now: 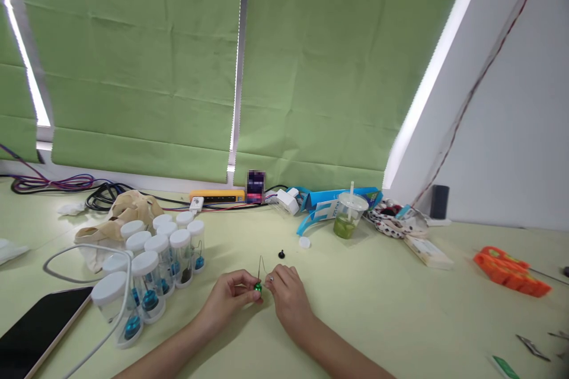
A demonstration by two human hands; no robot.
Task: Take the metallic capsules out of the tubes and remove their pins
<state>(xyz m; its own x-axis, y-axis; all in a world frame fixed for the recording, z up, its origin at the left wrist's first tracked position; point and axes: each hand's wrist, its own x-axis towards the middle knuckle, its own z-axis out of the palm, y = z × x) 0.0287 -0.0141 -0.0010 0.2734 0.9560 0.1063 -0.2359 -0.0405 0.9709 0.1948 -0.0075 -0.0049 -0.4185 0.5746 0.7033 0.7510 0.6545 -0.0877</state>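
Observation:
Near the front middle of the table, my left hand (235, 294) pinches a small shiny green part (258, 288) between thumb and fingers. A thin bent wire (260, 266) rises from the green part and bends over toward the right. My right hand (287, 293) is close beside it, its fingers closed around the wire's other end, where a tiny silvery piece shows. A small black part (281, 254) stands on the table just beyond my hands. Behind it to the right lies a white round cap (304, 243).
Clear jars with white lids (144, 263) holding blue parts cluster at the left, a white cable looped over them, beside a phone (42, 331). A drink cup (349, 215) stands behind right. An orange object (511, 271) and metal tools (532, 347) lie at the right.

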